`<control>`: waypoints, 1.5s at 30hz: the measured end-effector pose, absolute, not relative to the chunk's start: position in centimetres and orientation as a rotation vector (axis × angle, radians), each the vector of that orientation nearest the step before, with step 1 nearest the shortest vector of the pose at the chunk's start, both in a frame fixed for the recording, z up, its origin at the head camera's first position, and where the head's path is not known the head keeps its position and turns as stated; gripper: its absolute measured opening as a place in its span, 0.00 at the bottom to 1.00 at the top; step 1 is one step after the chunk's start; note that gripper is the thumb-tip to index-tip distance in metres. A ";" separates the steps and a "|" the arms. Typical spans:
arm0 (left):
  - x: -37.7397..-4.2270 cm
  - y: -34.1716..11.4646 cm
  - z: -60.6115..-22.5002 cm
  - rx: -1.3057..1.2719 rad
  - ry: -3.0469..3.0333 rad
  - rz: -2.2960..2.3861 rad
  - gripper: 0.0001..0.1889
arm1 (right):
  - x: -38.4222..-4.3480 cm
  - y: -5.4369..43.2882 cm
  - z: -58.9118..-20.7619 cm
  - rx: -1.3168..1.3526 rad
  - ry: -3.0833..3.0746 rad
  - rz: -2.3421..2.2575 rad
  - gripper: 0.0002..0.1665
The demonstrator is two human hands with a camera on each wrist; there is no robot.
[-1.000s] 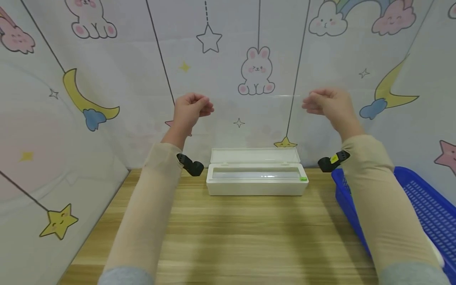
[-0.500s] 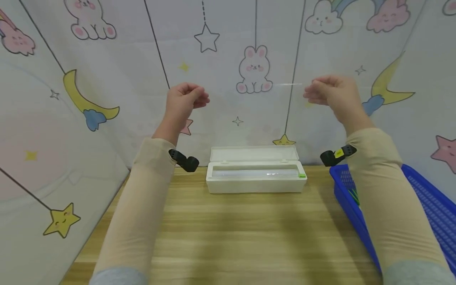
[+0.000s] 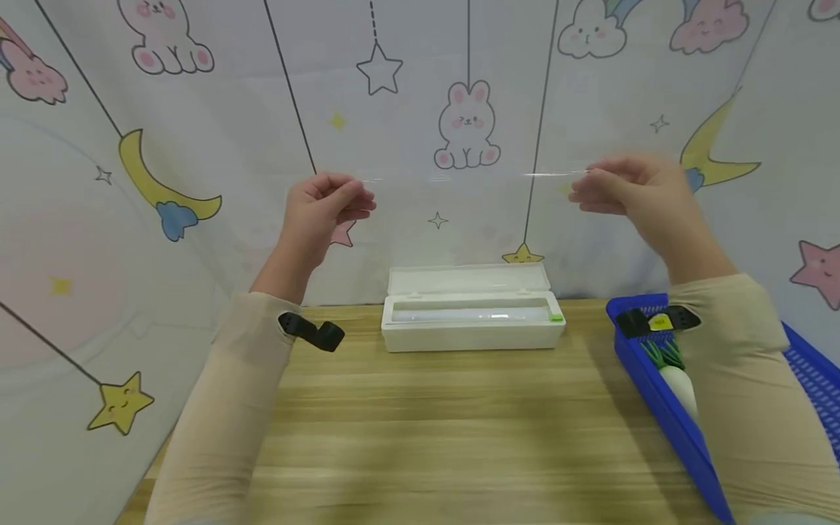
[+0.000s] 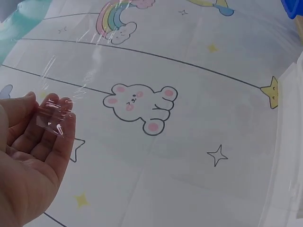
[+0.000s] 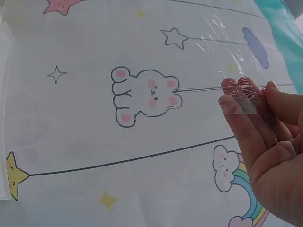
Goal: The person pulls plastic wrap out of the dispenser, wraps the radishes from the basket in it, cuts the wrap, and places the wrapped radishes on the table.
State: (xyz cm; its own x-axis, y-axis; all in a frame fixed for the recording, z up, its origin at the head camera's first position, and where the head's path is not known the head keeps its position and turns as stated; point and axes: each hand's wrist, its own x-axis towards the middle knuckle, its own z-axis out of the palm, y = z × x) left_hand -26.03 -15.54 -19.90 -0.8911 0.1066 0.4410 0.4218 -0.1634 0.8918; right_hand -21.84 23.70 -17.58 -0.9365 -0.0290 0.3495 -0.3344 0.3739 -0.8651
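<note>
A sheet of clear cling film [image 3: 551, 174] hangs stretched between my two raised hands; only glints along its top edge show in the head view. My left hand [image 3: 321, 211] pinches one corner between thumb and forefinger. At the opposite corner my right hand [image 3: 639, 200] holds the film the same way. Creases shine in the cling film [image 4: 56, 124] by the left fingers and in the cling film [image 5: 239, 61] by the right ones. Below and between the hands, a white cling film dispenser [image 3: 472, 340] stands on the table with its lid raised and a roll inside.
A blue plastic basket [image 3: 663, 426] stands at the right under my right forearm, with a white radish-like vegetable [image 3: 679, 386] with green tops in it. The wooden table [image 3: 446, 437] meets a cartoon-printed white cloth [image 3: 407, 146] at the back and left.
My hands have spread apart, the left going left and the right going right, with the film between them. The vegetable in the basket has come into view.
</note>
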 end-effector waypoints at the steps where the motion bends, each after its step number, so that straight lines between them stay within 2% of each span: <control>1: -25.6 -15.7 -20.2 -0.631 -1.881 -2.156 0.03 | -21.3 23.8 -17.7 0.319 -2.378 1.569 0.20; 7: -21.9 -16.6 -22.7 -0.787 -1.960 -2.034 0.05 | -17.9 24.3 -19.2 0.348 -2.473 1.437 0.19; 14: -17.1 -17.5 -25.6 -1.037 -1.969 -1.968 0.10 | -13.7 25.2 -22.2 0.670 -2.405 1.290 0.09; 20: -13.9 -18.0 -29.0 -1.249 -1.888 -2.033 0.11 | -9.8 25.8 -25.9 0.680 -2.414 1.299 0.12; 24: -12.2 -18.1 -31.7 -1.333 -1.856 -2.065 0.11 | -7.8 26.0 -28.6 0.830 -2.311 1.297 0.16; 29: -10.9 -18.2 -34.8 -1.393 -1.839 -2.062 0.10 | -6.2 26.0 -32.1 1.082 -2.065 1.660 0.16; 35: -9.8 -18.2 -37.6 -1.390 -1.883 -2.155 0.10 | -3.9 26.8 -35.9 0.936 -2.279 1.584 0.22; 45: -8.7 -18.3 -41.7 -1.267 -1.994 -2.361 0.05 | -3.7 26.7 -41.7 1.135 -2.141 1.775 0.28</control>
State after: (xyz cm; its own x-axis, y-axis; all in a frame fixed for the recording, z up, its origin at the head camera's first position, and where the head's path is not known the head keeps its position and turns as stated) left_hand -8.71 -18.35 -41.72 -0.6953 0.5882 0.4130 0.3089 -0.2744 0.9107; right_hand -3.65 26.74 -41.71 -0.7063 -0.4551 0.5423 -0.6171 0.0204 -0.7866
